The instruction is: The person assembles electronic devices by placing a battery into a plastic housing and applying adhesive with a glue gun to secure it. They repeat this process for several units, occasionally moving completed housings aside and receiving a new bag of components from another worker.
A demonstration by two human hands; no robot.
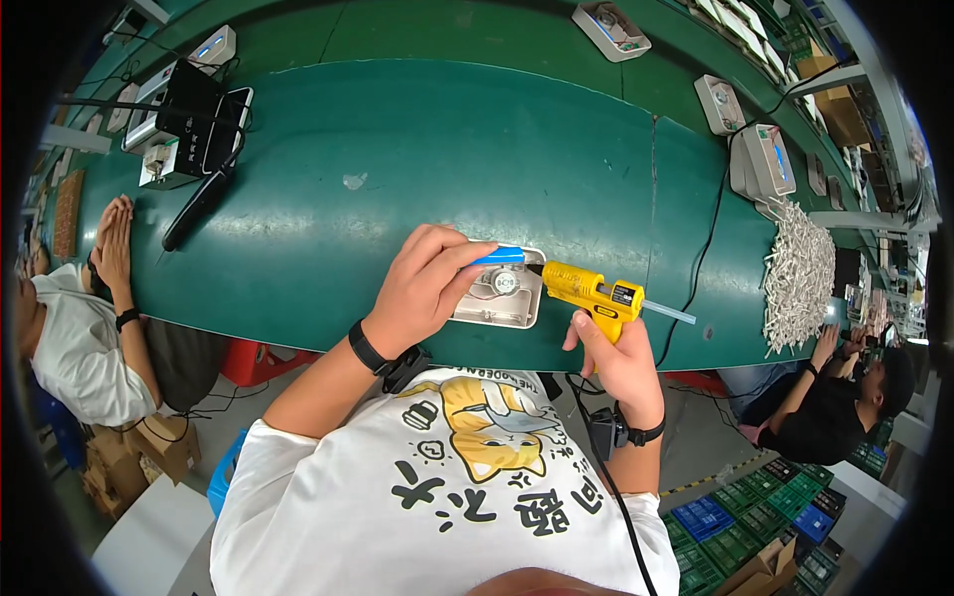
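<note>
My left hand (422, 280) pinches a blue cylindrical battery cell (500, 256) between thumb and fingers. The cell is over the far side of a white plastic housing (527, 313), which lies open on the green table and has a round metal part (505, 281) inside. In my right hand (616, 363) is a yellow hot glue gun (586, 288), gripped by its handle. Its dark nozzle points left, close to the cell's right end; I cannot tell whether they touch. A translucent glue stick (669, 312) sticks out of the gun's back.
A soldering iron (199, 207) lies by black boxes (184, 109) at the left. Stacked white housings (763, 164) and a heap of small white parts (800, 278) sit at the right. A black cable (711, 233) crosses the table there. People sit at both sides.
</note>
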